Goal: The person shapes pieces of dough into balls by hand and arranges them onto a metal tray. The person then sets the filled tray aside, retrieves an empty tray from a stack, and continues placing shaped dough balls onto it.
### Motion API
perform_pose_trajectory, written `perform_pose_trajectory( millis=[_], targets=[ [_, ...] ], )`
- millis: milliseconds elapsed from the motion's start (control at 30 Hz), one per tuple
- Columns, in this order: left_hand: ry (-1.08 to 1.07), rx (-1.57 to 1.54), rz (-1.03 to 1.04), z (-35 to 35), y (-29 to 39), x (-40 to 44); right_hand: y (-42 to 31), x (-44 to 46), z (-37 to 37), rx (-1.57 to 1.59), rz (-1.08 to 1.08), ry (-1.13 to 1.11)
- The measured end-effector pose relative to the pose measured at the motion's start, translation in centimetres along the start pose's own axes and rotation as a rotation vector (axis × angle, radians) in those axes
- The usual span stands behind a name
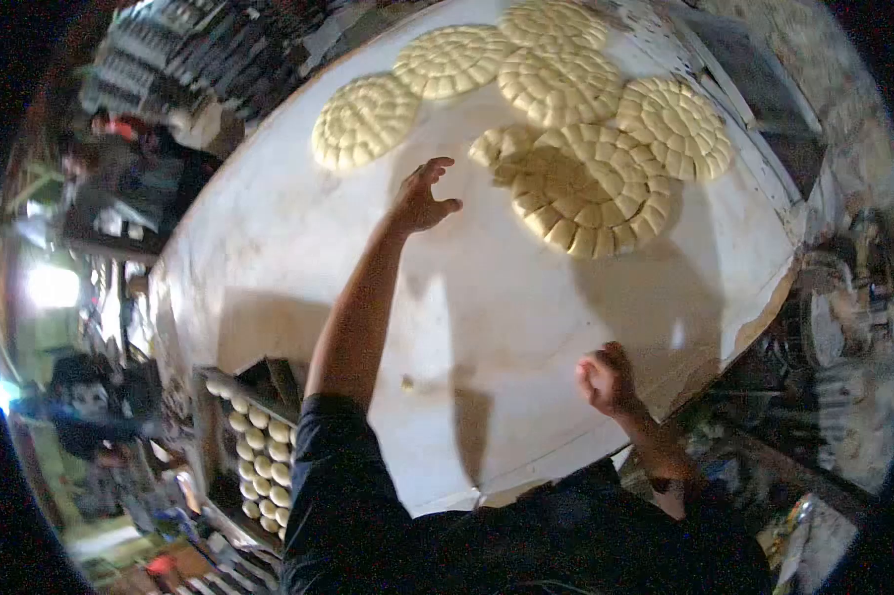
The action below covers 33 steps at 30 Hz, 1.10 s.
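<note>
My left hand (427, 198) reaches out over the white table, fingers apart and slightly curved, with nothing in it. To its right lies the nearest dough round (591, 193), cut into segments and partly shaded; a cut strip of dough (504, 149) sticks out at its left edge. A gap separates the hand from this dough. Beyond the hand, at the upper left, is another segmented dough round (366, 121). Closer to my body, my right hand (604, 379) is curled above the table's near right part; whatever its fingers may hold is hidden.
Several more dough rounds (561, 84) lie together at the far end of the white table (298, 213). A tray of dough balls (259, 451) stands beside the table at lower left. People (95, 402) are at the left. A small dough bit (407, 383) lies near my left forearm.
</note>
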State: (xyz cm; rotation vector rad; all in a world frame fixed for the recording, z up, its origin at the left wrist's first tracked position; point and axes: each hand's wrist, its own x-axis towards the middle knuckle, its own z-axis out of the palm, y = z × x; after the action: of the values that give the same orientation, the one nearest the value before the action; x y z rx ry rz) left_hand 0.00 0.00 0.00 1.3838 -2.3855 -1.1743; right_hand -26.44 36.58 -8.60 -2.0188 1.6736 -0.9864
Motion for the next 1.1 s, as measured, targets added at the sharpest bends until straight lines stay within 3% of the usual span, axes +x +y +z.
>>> perform_pose_trajectory(
  millis=[67,100,167,200,333,367,433,500,533,600,667,700,767,800,867,900,933,1000,1033,1100],
  targets=[
    [0.159,-0.062,-0.052,0.3,-5.2,0.9,-4.5,-2.4,1.4,0.052,0.081,0.080],
    [0.224,-0.068,0.042,4.0,1.7,13.6,7.1,1.0,-6.4,0.014,0.096,0.222],
    [0.261,-0.145,0.078,5.2,0.7,16.5,7.2,0.0,-7.5,0.079,0.209,0.330],
    [0.179,-0.295,0.088,5.9,0.1,17.5,6.7,-0.5,-7.1,0.080,0.214,0.310],
    [0.023,-0.180,-0.071,4.8,-0.2,18.8,6.6,0.0,-6.9,0.067,0.231,0.287],
    [-0.169,-0.523,-0.052,4.1,-4.0,18.8,6.5,-0.1,-7.0,0.064,0.246,0.253],
    [-0.113,-0.749,-0.454,3.9,-0.2,14.5,6.1,-0.1,-7.2,0.078,0.235,0.266],
    [-0.102,-0.601,-0.386,6.0,-2.9,11.1,6.0,0.3,-7.0,0.095,0.164,0.275],
    [-0.071,-0.326,-0.263,7.5,-5.5,9.6,6.3,0.0,-6.6,0.034,0.155,0.295],
    [0.064,0.553,-0.083,11.7,-9.0,6.1,6.4,0.2,-5.8,0.001,0.061,0.328],
    [0.206,0.871,-0.117,16.0,-10.9,1.0,6.2,0.5,-5.4,-0.102,0.005,0.429],
    [0.446,0.478,-0.296,18.0,-9.7,-3.1,6.2,0.6,-5.3,-0.094,-0.043,0.435],
    [0.448,0.196,-0.516,18.8,-0.4,-12.6,6.3,0.3,-5.0,-0.042,0.072,0.333],
    [0.573,-0.015,-0.484,20.0,1.0,-16.2,6.6,0.2,-4.7,-0.090,0.034,0.335],
    [0.800,-0.024,-0.385,24.4,1.0,-23.6,6.9,0.2,-4.3,-0.089,0.058,0.322],
    [0.901,0.179,-0.323,25.8,1.5,-26.0,7.0,0.4,-4.0,-0.087,0.109,0.316],
    [0.919,0.168,-0.333,26.3,2.3,-28.5,6.9,0.1,-3.4,-0.090,0.089,0.307],
    [0.722,-0.154,-0.678,26.7,4.4,-33.4,6.1,-0.3,-1.5,0.075,0.136,0.345],
    [0.739,-0.160,-0.681,26.9,5.3,-35.6,4.4,-1.1,-0.1,0.179,0.140,0.193],
    [0.772,-0.500,-0.488,26.9,7.6,-39.4,-1.4,-3.6,2.4,0.406,0.196,-0.192]
  ],
)
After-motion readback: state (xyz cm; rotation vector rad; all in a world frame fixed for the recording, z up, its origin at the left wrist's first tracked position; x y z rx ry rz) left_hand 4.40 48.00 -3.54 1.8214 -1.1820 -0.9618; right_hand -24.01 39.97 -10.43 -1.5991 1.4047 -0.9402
